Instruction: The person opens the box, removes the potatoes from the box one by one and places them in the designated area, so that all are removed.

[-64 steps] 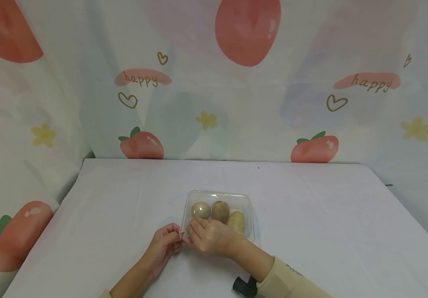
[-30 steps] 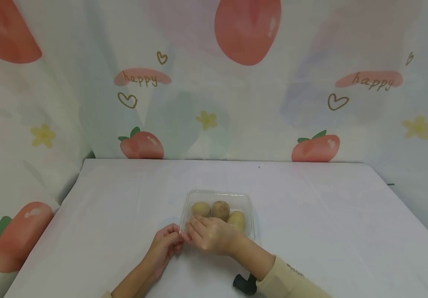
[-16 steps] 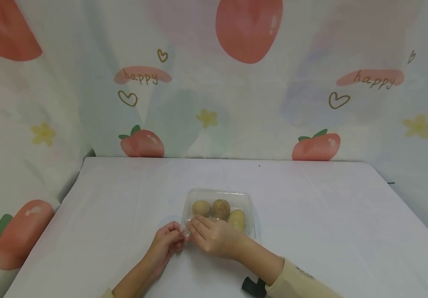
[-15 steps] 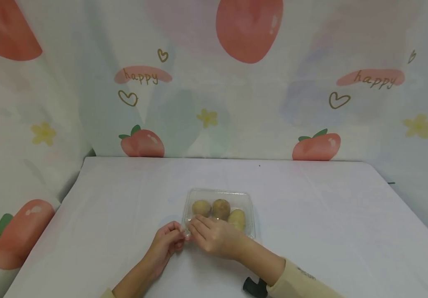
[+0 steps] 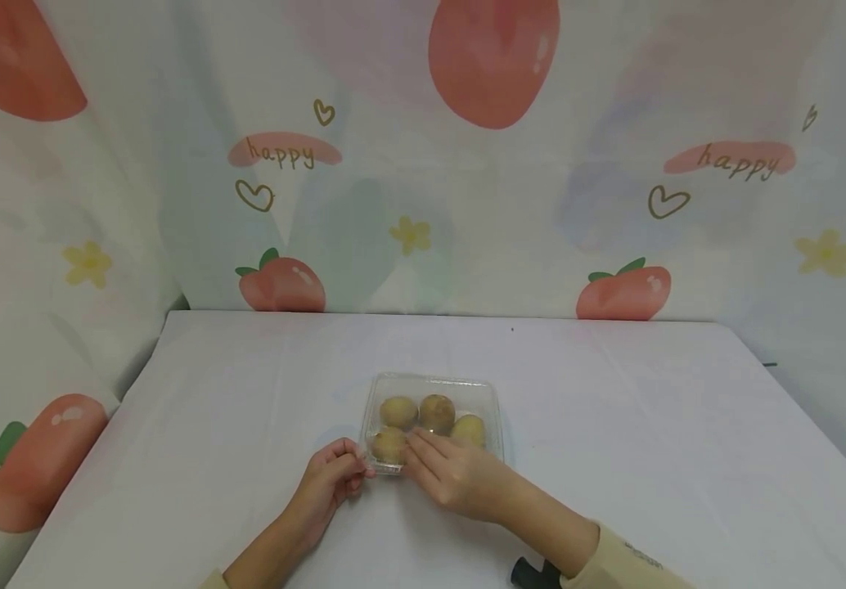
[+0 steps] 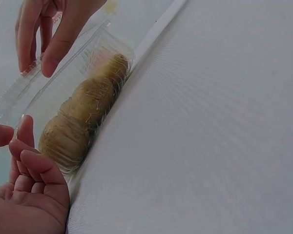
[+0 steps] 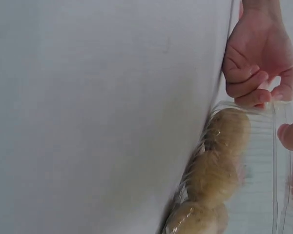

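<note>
A clear plastic box [image 5: 478,397] with its lid down stands on the white table, several potatoes inside it. One potato [image 5: 389,446] sits at the front left corner, others behind it and to the right. At that front left corner my left hand [image 5: 330,483] pinches the box's rim between thumb and forefinger, the other fingers curled, as the left wrist view shows. My right hand [image 5: 460,478] lies over the front of the lid with fairly straight fingers, its thumb near the front rim. It hides part of the front row.
A black cylindrical piece [image 5: 533,573] shows by the right sleeve [image 5: 622,560] at the bottom edge. The white tablecloth [image 5: 651,433] spreads around the box. Behind the table hangs a printed backdrop [image 5: 497,221].
My right hand has slid to the right along the lid's front edge, uncovering the front left potato. My left hand has stayed at the same corner.
</note>
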`<state>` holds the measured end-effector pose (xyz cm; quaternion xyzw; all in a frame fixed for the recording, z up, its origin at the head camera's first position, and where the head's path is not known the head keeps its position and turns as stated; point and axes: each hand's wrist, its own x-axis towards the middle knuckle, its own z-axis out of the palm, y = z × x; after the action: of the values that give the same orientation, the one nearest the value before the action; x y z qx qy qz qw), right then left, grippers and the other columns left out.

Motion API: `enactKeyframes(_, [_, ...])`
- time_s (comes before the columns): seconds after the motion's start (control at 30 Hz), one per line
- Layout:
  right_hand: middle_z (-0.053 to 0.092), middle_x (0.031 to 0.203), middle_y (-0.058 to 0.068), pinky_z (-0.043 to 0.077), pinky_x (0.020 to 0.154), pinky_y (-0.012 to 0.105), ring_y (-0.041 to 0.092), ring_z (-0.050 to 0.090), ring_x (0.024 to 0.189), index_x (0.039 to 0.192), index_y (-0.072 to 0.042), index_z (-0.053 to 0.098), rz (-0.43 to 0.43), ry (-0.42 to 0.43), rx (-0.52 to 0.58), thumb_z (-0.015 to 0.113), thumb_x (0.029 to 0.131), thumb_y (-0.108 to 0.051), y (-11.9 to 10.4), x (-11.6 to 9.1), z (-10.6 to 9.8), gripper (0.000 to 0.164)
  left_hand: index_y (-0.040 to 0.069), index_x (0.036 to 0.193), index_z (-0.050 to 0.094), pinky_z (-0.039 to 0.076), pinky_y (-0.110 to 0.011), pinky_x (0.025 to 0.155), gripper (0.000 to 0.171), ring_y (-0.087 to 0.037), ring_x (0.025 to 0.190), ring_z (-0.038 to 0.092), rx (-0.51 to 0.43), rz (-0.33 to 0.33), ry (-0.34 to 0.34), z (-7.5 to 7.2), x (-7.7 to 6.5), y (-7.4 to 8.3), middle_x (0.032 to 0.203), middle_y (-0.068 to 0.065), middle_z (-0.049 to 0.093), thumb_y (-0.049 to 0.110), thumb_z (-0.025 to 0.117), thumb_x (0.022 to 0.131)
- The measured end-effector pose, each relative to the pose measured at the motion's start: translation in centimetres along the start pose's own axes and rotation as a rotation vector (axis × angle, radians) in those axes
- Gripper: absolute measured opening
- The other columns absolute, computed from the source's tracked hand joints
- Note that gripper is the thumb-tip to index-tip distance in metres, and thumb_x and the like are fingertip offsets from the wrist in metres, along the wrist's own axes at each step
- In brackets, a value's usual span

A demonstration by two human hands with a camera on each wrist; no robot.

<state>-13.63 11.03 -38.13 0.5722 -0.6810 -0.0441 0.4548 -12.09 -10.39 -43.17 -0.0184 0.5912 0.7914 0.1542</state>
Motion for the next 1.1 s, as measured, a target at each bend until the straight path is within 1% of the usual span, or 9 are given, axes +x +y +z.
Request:
enactKeyframes(0.2, [0.067, 0.091, 0.014, 0.052, 0.076, 0.028, 0.023, 0.066, 0.084, 0.089, 0.000, 0.066, -0.013, -0.026, -0.021, 0.037, 0.097, -0.004, 0.2, -1.5, -1.1, 0.031, 0.011, 0.077, 0.050, 0.036, -0.019, 0.054, 0.013, -0.008, 0.061, 0.048, -0.004, -0.004, -0.017, -0.1, -0.2, 0.1, 0.070, -0.001, 0.057, 0.000, 0.046, 0.082])
enactKeyframes(0.3, [0.067, 0.091, 0.014, 0.052, 0.074, 0.027, 0.023, 0.066, 0.084, 0.088, 0.000, 0.066, -0.006, -0.005, -0.007, 0.038, 0.097, -0.006, 0.4, -2.4, -1.6, 0.030, 0.011, 0.077, 0.050, 0.037, -0.019, 0.054, 0.013, -0.008, 0.061, 0.048, -0.008, -0.008, -0.023, 0.0, -0.2, 0.1, 0.071, -0.001, 0.058, 0.000, 0.045, 0.083])
enactKeyframes(0.37, [0.067, 0.090, 0.014, 0.053, 0.072, 0.027, 0.022, 0.066, 0.083, 0.088, 0.001, 0.066, 0.010, 0.014, 0.006, 0.040, 0.097, -0.007, 0.5, -3.0, -1.9, 0.029, 0.010, 0.078, 0.049, 0.037, -0.019, 0.055, 0.011, -0.008, 0.061, 0.048, -0.008, -0.010, -0.024, 0.0, -0.2, 0.1, 0.071, -0.001, 0.058, 0.000, 0.045, 0.082])
enactKeyframes(0.47, [0.067, 0.089, 0.015, 0.053, 0.067, 0.025, 0.021, 0.066, 0.079, 0.087, 0.002, 0.066, 0.060, 0.041, 0.028, 0.041, 0.097, -0.010, 0.7, -4.0, -2.5, 0.029, 0.008, 0.079, 0.047, 0.037, -0.019, 0.055, 0.008, -0.008, 0.062, 0.048, 0.000, -0.014, -0.024, 0.1, -0.2, 0.0, 0.071, -0.001, 0.057, 0.000, 0.046, 0.081])
enactKeyframes(0.6, [0.067, 0.085, 0.016, 0.054, 0.062, 0.027, 0.023, 0.066, 0.074, 0.085, 0.004, 0.067, 0.128, 0.069, 0.054, 0.044, 0.096, -0.014, 0.9, -5.1, -3.2, 0.031, 0.006, 0.080, 0.046, 0.038, -0.019, 0.055, 0.005, -0.009, 0.062, 0.047, 0.009, -0.021, -0.024, 0.1, 0.0, 0.0, 0.072, -0.002, 0.057, 0.002, 0.049, 0.080])
enactKeyframes(0.67, [0.067, 0.084, 0.017, 0.054, 0.061, 0.028, 0.024, 0.066, 0.072, 0.084, 0.005, 0.067, 0.142, 0.079, 0.063, 0.044, 0.095, -0.015, 0.9, -5.5, -3.4, 0.032, 0.006, 0.080, 0.046, 0.038, -0.019, 0.055, 0.005, -0.009, 0.062, 0.047, 0.012, -0.021, -0.022, 0.1, 0.0, 0.0, 0.072, -0.002, 0.057, 0.003, 0.050, 0.079])
enactKeyframes(0.8, [0.067, 0.084, 0.018, 0.054, 0.061, 0.029, 0.024, 0.066, 0.073, 0.082, 0.005, 0.067, 0.144, 0.098, 0.084, 0.045, 0.094, -0.013, 1.2, -6.2, -3.5, 0.030, 0.007, 0.079, 0.047, 0.039, -0.019, 0.056, 0.005, -0.009, 0.063, 0.048, 0.022, -0.020, -0.024, 0.2, 0.0, 0.0, 0.072, -0.002, 0.058, 0.002, 0.050, 0.079])
enactKeyframes(1.0, [0.067, 0.084, 0.019, 0.054, 0.062, 0.030, 0.025, 0.066, 0.073, 0.081, 0.005, 0.067, 0.130, 0.118, 0.103, 0.047, 0.093, -0.013, 1.3, -6.6, -3.2, 0.029, 0.007, 0.079, 0.048, 0.040, -0.019, 0.056, 0.007, -0.009, 0.064, 0.050, 0.019, -0.022, -0.018, 0.2, -0.1, 0.2, 0.071, -0.002, 0.058, 0.001, 0.048, 0.080])
enactKeyframes(1.1, [0.067, 0.083, 0.019, 0.054, 0.062, 0.030, 0.025, 0.067, 0.073, 0.081, 0.005, 0.068, 0.124, 0.119, 0.102, 0.048, 0.093, -0.013, 1.2, -6.6, -3.1, 0.029, 0.007, 0.080, 0.049, 0.042, -0.020, 0.058, 0.006, -0.010, 0.065, 0.053, 0.025, -0.018, -0.035, 0.1, -0.2, 0.3, 0.072, -0.002, 0.059, 0.001, 0.048, 0.080])
